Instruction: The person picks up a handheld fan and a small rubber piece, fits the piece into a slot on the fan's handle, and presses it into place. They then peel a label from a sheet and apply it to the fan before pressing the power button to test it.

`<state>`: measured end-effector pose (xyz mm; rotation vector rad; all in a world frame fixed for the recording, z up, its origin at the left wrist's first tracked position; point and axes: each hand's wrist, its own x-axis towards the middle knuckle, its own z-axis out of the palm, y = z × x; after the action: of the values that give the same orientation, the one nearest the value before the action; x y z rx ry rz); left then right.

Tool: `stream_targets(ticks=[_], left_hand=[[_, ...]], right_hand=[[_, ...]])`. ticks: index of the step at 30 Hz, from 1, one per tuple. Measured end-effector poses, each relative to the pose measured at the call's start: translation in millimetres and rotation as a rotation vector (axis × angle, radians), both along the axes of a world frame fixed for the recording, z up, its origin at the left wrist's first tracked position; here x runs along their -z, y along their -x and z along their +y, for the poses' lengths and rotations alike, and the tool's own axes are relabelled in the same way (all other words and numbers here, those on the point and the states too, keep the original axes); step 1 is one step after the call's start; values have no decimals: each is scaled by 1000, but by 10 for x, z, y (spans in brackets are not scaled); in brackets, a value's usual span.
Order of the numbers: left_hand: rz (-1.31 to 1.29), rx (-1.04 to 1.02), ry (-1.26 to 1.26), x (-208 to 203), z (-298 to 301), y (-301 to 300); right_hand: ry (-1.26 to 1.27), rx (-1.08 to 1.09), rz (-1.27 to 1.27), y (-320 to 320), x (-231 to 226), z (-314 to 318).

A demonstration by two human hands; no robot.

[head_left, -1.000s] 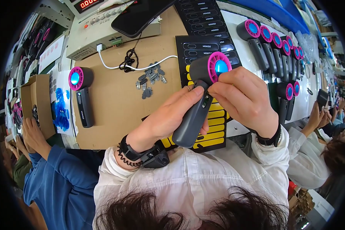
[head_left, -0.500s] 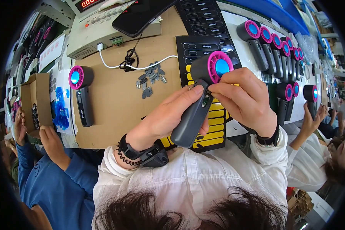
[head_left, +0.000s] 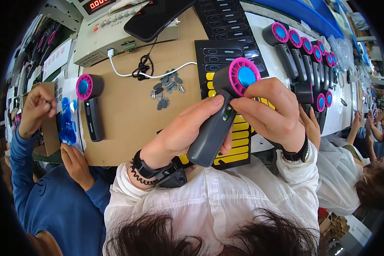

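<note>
My left hand [head_left: 179, 128] is wrapped around the dark grey handle of a handheld fan [head_left: 207, 147], its thumb along the upper handle. The fan's round head, with a pink ring and blue centre, points up and right, and the handle tilts down toward me. A slot in the handle's side shows a bit of green circuit board [head_left: 227, 114]. At the top of this slot, the thumb and fingertips of my right hand [head_left: 273, 111] are pinched together against the handle. Whatever lies between them is hidden.
Small grey parts [head_left: 168, 87] lie in a pile on the cardboard [head_left: 128, 115]. Another fan [head_left: 94, 117] lies at left. Yellow-and-black sticker sheets [head_left: 239, 149] sit under my hands. More fans [head_left: 305, 64] line the right. Co-workers' hands [head_left: 38, 109] are on both sides.
My hands and the fan have barely shifted. At left, a co-worker's hand has risen from the box; at right, another's hand has come close to my right wrist, by the fans.
</note>
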<state>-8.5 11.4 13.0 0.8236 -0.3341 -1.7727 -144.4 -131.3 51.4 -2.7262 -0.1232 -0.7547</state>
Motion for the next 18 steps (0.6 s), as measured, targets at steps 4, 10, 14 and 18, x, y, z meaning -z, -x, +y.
stream_targets(ticks=[4, 10, 14, 18], left_hand=[[8, -3, -1, 13, -4, 5], [1, -21, -36, -12, -6, 3], [-12, -36, -30, 6, -7, 11], [-41, -51, -12, 23, -2, 8]], right_hand=[[-26, -10, -6, 2, 28, -12], [-142, -33, -5, 8, 4, -47], [-165, 3, -5, -41, -14, -10], [-132, 9, 49, -64, -18, -16]])
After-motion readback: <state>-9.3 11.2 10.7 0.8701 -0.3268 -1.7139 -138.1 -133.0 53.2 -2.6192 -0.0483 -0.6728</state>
